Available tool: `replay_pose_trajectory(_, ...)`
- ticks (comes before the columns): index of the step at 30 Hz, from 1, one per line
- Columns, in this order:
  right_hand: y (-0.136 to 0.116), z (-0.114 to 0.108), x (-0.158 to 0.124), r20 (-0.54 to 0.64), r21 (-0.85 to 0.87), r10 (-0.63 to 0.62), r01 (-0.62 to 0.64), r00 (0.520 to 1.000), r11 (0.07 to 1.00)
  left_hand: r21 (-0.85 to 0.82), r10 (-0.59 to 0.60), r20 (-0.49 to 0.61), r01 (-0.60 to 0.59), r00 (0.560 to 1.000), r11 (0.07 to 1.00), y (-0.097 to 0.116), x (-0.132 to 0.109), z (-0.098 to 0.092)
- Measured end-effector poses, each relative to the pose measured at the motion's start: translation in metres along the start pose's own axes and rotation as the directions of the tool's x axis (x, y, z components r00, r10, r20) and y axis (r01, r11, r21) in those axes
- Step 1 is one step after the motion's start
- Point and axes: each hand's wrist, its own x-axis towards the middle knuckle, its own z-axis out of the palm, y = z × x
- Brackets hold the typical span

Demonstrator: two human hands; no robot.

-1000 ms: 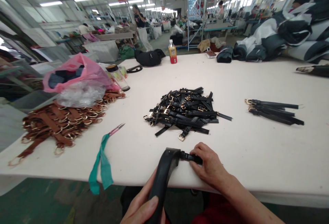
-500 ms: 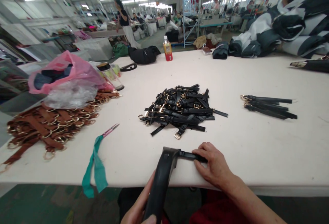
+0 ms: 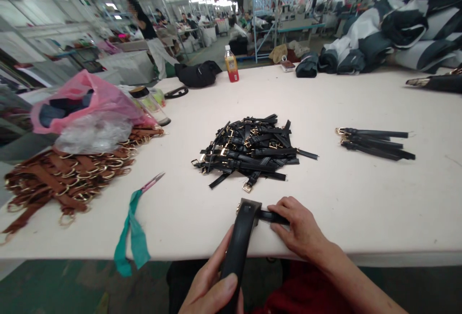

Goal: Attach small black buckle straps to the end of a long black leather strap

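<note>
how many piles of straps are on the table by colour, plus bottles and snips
black strap piles: 2, a loose heap and a tidy bundle
brown strap piles: 1
bottles: 1
snips: 1
total: 5

A wide black strap [image 3: 240,242] rose from the lap to the table edge, meeting a narrow black strap [image 3: 271,217] lying flat there.

black straps [image 3: 252,150], white table [image 3: 361,198]
</note>
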Motion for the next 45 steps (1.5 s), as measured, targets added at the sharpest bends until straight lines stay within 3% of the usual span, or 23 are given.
replay_pose_trajectory(5,-0.007,-0.002,-0.002,-0.025,-0.033,-0.007,0.006,1.000,0.999,-0.028,0.047,0.034,-0.046,0.998,0.999,-0.001,0.004,-0.005)
replay_pose_trajectory(9,-0.017,0.001,0.001,-0.078,-0.158,-0.077,0.064,0.994,0.985,-0.064,0.064,0.005,-0.063,0.998,0.996,-0.005,0.001,-0.012)
replay_pose_trajectory(18,-0.019,0.022,0.016,-0.048,-0.335,-0.243,0.214,0.969,0.918,-0.095,0.092,0.046,-0.088,0.995,0.992,-0.012,0.000,-0.019)
replay_pose_trajectory(21,-0.020,0.026,0.020,-0.011,-0.353,-0.206,0.189,0.978,0.916,-0.091,0.094,0.049,-0.089,0.994,0.992,-0.015,0.000,-0.021)
replay_pose_trajectory(26,-0.020,0.025,0.027,0.011,-0.153,-0.007,0.009,1.000,0.988,-0.112,0.060,0.009,-0.058,0.998,0.992,-0.017,-0.001,-0.023)
replay_pose_trajectory(33,-0.025,0.016,0.036,0.016,0.126,0.112,-0.113,0.994,0.985,-0.146,0.040,0.016,-0.038,0.999,0.989,-0.016,-0.003,-0.022)
replay_pose_trajectory(37,-0.026,0.008,0.035,-0.096,0.246,0.170,-0.142,0.981,0.959,-0.151,0.039,0.006,-0.038,0.999,0.988,-0.016,-0.004,-0.021)
replay_pose_trajectory(39,-0.024,0.006,0.029,-0.122,0.157,0.102,-0.083,0.987,0.984,-0.151,0.040,0.006,-0.039,0.999,0.988,-0.016,-0.004,-0.021)
replay_pose_trajectory(45,-0.024,0.008,0.013,-0.021,-0.177,-0.080,0.075,0.997,0.981,-0.100,0.066,0.021,-0.063,0.998,0.993,-0.015,-0.003,-0.022)
